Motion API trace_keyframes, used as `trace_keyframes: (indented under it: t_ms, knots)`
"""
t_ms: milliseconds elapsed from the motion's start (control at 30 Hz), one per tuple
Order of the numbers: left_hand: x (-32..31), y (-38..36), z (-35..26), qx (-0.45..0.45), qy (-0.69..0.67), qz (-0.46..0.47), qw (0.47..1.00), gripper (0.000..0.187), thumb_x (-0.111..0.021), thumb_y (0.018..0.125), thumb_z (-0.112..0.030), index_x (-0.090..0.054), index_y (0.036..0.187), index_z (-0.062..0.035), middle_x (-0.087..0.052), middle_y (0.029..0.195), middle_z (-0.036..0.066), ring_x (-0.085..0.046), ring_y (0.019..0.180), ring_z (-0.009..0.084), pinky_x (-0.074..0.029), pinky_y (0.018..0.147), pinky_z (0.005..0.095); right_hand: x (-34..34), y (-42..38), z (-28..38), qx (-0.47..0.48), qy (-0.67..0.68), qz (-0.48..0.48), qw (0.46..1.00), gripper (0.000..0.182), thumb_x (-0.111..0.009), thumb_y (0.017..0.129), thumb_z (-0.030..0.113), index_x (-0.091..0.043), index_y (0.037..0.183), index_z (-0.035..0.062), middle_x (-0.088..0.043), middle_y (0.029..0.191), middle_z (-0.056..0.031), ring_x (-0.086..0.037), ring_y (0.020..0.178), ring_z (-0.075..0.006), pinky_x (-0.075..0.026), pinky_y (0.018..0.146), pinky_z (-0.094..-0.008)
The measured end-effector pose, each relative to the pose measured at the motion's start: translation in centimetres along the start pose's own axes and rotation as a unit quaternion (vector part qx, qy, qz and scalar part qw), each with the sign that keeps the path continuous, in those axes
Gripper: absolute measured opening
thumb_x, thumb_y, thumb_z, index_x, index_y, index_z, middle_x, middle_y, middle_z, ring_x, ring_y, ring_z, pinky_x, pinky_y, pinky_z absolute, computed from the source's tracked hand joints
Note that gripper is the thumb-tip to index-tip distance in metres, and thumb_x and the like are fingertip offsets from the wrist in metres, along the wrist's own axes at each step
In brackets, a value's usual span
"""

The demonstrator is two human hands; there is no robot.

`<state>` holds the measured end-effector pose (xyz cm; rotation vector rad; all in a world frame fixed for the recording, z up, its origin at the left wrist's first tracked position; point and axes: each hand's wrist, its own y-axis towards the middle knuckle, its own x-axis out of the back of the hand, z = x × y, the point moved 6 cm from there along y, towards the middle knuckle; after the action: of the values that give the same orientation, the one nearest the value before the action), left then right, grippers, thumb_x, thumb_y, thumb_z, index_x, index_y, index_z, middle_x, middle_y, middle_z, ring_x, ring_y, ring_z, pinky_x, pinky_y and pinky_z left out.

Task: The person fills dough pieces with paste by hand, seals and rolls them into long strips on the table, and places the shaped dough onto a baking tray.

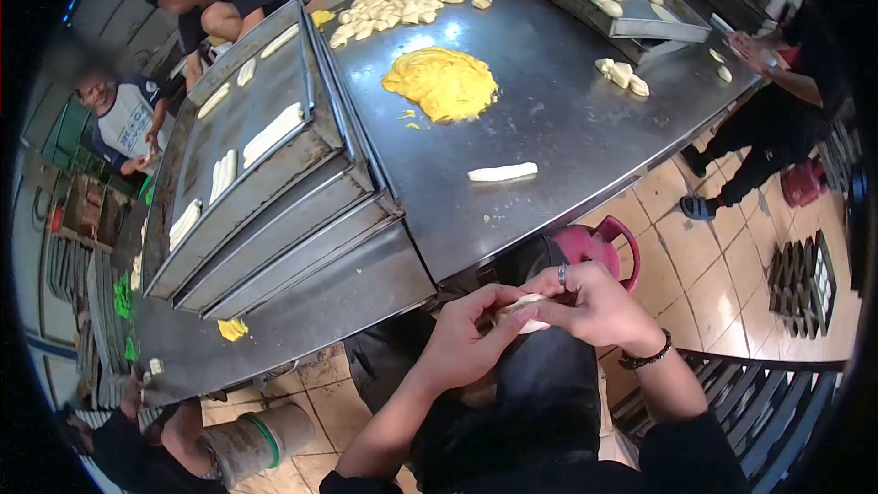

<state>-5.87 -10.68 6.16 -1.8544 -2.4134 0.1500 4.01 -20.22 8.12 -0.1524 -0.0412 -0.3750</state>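
Above my lap, my left hand (471, 334) and my right hand (594, 302) pinch a small piece of pale dough (532, 316) between them. Thumbs and fingers cover much of the dough. A ring sits on a right finger and a dark bracelet rings that wrist. Beyond my hands, a single dough strip (503, 172) lies on the metal table (402, 165). Farther back spreads a mound of yellow filling (441, 82). Behind it is a pile of dough pieces (398, 5), and to the right lie a few dough balls (622, 76).
Stacked metal trays (265, 210) with dough strips stand at the left. Another tray (658, 29) of dough balls is at the far right. Co-workers stand around the table. A pink gas cylinder (585, 247) is beneath the near edge, beside my legs.
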Motion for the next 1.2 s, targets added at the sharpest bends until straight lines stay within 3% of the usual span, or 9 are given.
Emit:
trace_keyframes:
  t_ms: [400,567,667,900,1000,1067,1100,1133,1200]
  knots:
    - [3.0,1.1,-1.3,-0.019,-0.022,0.038,0.999,0.031,-0.069,0.078,-0.007,-0.048,0.101,-0.004,-0.061,0.076,0.004,-0.057,0.071,0.0075,-0.043,0.063,0.0204,0.4,1.9,0.3,-0.048,0.082,0.097,0.991,0.009,-0.066,0.081,0.005,-0.065,0.087,-0.001,-0.065,0.077,-0.0017,-0.056,0.073,-0.0054,-0.044,0.067,-0.0206]
    - [4.6,1.7,-1.6,-0.048,-0.053,-0.02,0.997,0.031,-0.071,0.076,-0.004,-0.049,0.098,-0.0039,-0.061,0.078,0.004,-0.056,0.071,0.007,-0.042,0.062,0.02,1.2,2.8,0.8,-0.04,0.062,0.048,0.996,0.007,-0.065,0.081,0.003,-0.064,0.087,-0.0002,-0.064,0.078,-0.0014,-0.056,0.073,-0.0054,-0.044,0.067,-0.0205]
    - [4.2,2.5,-1.6,0.002,-0.05,0.031,0.998,0.032,-0.073,0.075,-0.007,-0.049,0.096,-0.0041,-0.061,0.076,0.004,-0.056,0.071,0.0059,-0.041,0.062,0.019,0.9,3.7,0.6,-0.05,0.04,0.052,0.997,0.007,-0.064,0.082,0.003,-0.063,0.088,-0.0004,-0.064,0.08,-0.0014,-0.056,0.074,-0.0055,-0.044,0.067,-0.0206]
    - [6.5,5.2,-1.1,-0.065,0.136,-0.024,0.988,0.027,-0.074,0.073,-0.009,-0.054,0.091,-0.005,-0.064,0.069,0.002,-0.056,0.064,0.0048,-0.042,0.058,0.0214,2.2,6.4,-1.4,-0.084,0.061,0.11,0.989,0.012,-0.062,0.084,0.004,-0.061,0.095,-0.0012,-0.065,0.09,-0.0022,-0.057,0.076,-0.0073,-0.045,0.068,-0.0202]
    - [6.8,7.5,0.1,-0.094,0.169,-0.048,0.98,0.025,-0.073,0.072,-0.009,-0.055,0.089,-0.0047,-0.063,0.066,0.005,-0.057,0.06,0.0082,-0.042,0.055,0.0233,3.0,9.6,-1.5,-0.059,-0.198,0.044,0.977,0.014,-0.07,0.077,0.013,-0.064,0.081,0.0006,-0.066,0.075,-0.0071,-0.06,0.075,-0.0104,-0.046,0.065,-0.0265]
    - [7.0,9.2,1.8,-0.068,0.224,-0.054,0.971,0.024,-0.072,0.073,-0.009,-0.055,0.089,-0.0048,-0.062,0.064,0.008,-0.058,0.055,0.0107,-0.042,0.054,0.0239,3.5,11.4,-2.8,-0.067,-0.24,0.027,0.968,0.015,-0.072,0.074,0.014,-0.064,0.077,0.0015,-0.063,0.07,-0.008,-0.061,0.072,-0.014,-0.046,0.067,-0.0291]
    - [7.2,10.0,2.4,-0.067,0.224,-0.071,0.97,0.024,-0.071,0.07,-0.008,-0.053,0.084,-0.0033,-0.059,0.057,0.01,-0.059,0.05,0.0249,-0.042,0.05,0.0326,3.9,12.3,-3.4,-0.077,-0.282,0.009,0.956,0.017,-0.074,0.071,0.016,-0.064,0.072,0.0024,-0.061,0.065,-0.0089,-0.061,0.07,-0.0176,-0.046,0.069,-0.0317]
    - [7.6,10.3,2.0,-0.071,0.226,-0.076,0.969,0.024,-0.071,0.07,-0.008,-0.053,0.084,-0.0033,-0.059,0.057,0.01,-0.059,0.05,0.0249,-0.042,0.05,0.0326,4.1,12.9,-3.9,-0.072,-0.284,0.01,0.956,0.017,-0.074,0.071,0.016,-0.064,0.072,0.0024,-0.061,0.065,-0.0089,-0.061,0.07,-0.0176,-0.046,0.069,-0.0317]
    - [8.0,10.8,2.8,0.028,0.26,-0.06,0.963,0.029,-0.073,0.067,-0.013,-0.052,0.085,-0.0051,-0.061,0.066,0.012,-0.061,0.063,0.0278,-0.044,0.059,0.0367,4.2,13.2,-3.1,0.11,-0.401,0.013,0.909,0.016,-0.075,0.067,0.017,-0.065,0.07,0.0058,-0.06,0.063,-0.0084,-0.059,0.074,-0.0247,-0.044,0.074,-0.0359]
